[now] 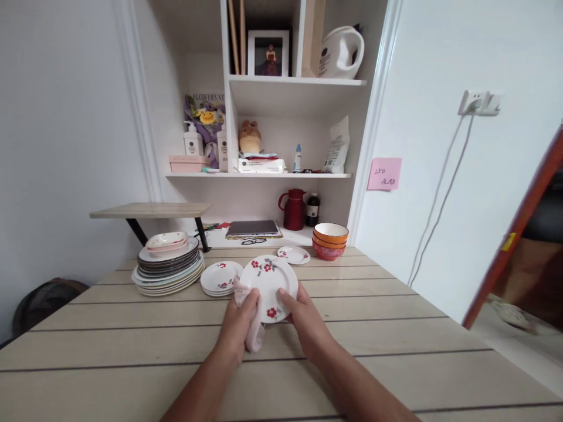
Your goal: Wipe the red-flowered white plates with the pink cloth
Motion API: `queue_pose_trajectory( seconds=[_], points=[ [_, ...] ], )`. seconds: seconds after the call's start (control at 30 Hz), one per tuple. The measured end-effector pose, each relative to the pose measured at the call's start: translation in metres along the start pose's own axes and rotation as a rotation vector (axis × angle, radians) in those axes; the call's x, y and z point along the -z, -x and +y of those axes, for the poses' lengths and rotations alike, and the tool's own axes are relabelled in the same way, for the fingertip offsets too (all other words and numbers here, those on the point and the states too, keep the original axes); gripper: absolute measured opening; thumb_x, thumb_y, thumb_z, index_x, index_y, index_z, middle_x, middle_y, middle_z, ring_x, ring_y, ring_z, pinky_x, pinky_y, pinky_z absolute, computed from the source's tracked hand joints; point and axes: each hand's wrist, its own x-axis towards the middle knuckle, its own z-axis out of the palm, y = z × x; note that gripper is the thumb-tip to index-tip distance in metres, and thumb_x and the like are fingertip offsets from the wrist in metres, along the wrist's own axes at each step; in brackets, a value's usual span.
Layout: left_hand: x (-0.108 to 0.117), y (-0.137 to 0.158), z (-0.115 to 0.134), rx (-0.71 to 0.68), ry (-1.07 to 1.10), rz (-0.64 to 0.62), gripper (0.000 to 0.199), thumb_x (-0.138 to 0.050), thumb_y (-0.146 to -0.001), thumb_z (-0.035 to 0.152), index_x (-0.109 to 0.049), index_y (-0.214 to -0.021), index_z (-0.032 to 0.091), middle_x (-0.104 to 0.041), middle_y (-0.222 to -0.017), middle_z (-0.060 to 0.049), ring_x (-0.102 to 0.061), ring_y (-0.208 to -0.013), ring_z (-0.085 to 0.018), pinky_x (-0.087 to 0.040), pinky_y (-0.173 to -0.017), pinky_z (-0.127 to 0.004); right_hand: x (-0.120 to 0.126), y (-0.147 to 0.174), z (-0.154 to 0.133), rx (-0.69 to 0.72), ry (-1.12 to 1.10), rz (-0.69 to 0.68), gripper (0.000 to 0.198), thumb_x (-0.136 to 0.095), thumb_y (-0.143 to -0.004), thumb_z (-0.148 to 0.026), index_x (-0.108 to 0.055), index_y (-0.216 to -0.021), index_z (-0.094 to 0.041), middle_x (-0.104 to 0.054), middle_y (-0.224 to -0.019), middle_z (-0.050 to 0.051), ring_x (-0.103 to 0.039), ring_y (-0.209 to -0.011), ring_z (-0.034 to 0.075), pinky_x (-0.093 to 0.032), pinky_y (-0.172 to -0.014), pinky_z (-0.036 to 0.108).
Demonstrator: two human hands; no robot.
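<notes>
A white plate with red flowers (269, 287) is held tilted above the table between both hands. My left hand (240, 319) is closed on a pale pink cloth (255, 335), which it presses against the plate's left edge. On the right edge, my right hand (304, 313) grips the plate with the thumb on its face and the fingers behind, mostly hidden. Just left of the held plate lies a small stack of similar flowered plates (216, 276). Behind it, one flowered plate (294, 255) rests flat on the table.
A tall stack of plates (169, 272), topped by small dishes (167, 240), stands left, beside a raised wooden shelf (149, 210). Stacked bowls (329, 241) sit back right. Behind are a laptop (253, 228), glasses (254, 241), a red jug (294, 210) and a dark bottle (312, 210).
</notes>
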Motion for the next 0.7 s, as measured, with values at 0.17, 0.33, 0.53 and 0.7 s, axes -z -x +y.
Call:
queue_pose_trajectory(
  seconds=[0.17, 0.33, 0.53, 0.7],
  points=[
    [-0.005, 0.011, 0.0, 0.012, -0.177, -0.072, 0.046, -0.08, -0.067, 0.042, -0.07, -0.103, 0.014, -0.075, -0.087, -0.01, -0.07, -0.079, -0.023, -0.054, -0.064, -0.026, 0.013, -0.006, -0.006, 0.024, 0.078, 0.137, 0.057, -0.068, -0.075, -0.047, -0.054, -0.126, -0.025, -0.069, -0.109, 0.005, -0.062, -0.087, 0.022, -0.049, -0.069, 0.031],
    [-0.007, 0.016, 0.004, 0.089, -0.154, -0.168, 0.045, -0.08, -0.066, 0.042, -0.069, -0.101, 0.014, -0.073, -0.075, -0.008, -0.067, -0.066, -0.019, -0.051, -0.056, -0.024, 0.024, -0.008, -0.022, 0.067, 0.226, 0.058, 0.056, -0.067, -0.075, -0.047, -0.057, -0.125, -0.024, -0.07, -0.104, 0.005, -0.061, -0.083, 0.022, -0.048, -0.066, 0.03],
    [-0.003, 0.015, 0.005, 0.127, -0.131, -0.239, 0.045, -0.079, -0.067, 0.043, -0.067, -0.1, 0.015, -0.073, -0.079, -0.009, -0.067, -0.067, -0.02, -0.054, -0.063, -0.029, 0.03, -0.008, -0.03, 0.133, 0.357, 0.033, 0.045, -0.066, -0.076, -0.042, -0.063, -0.118, -0.027, -0.07, -0.105, 0.003, -0.061, -0.086, 0.024, -0.048, -0.071, 0.033],
    [0.0, 0.016, 0.007, 0.161, -0.104, -0.31, 0.046, -0.08, -0.067, 0.041, -0.066, -0.103, 0.016, -0.074, -0.085, -0.01, -0.068, -0.069, -0.021, -0.054, -0.062, -0.029, 0.035, -0.009, -0.029, 0.113, 0.382, 0.013, 0.045, -0.068, -0.075, -0.043, -0.065, -0.117, -0.028, -0.071, -0.099, 0.002, -0.061, -0.079, 0.023, -0.047, -0.065, 0.031]
  ],
)
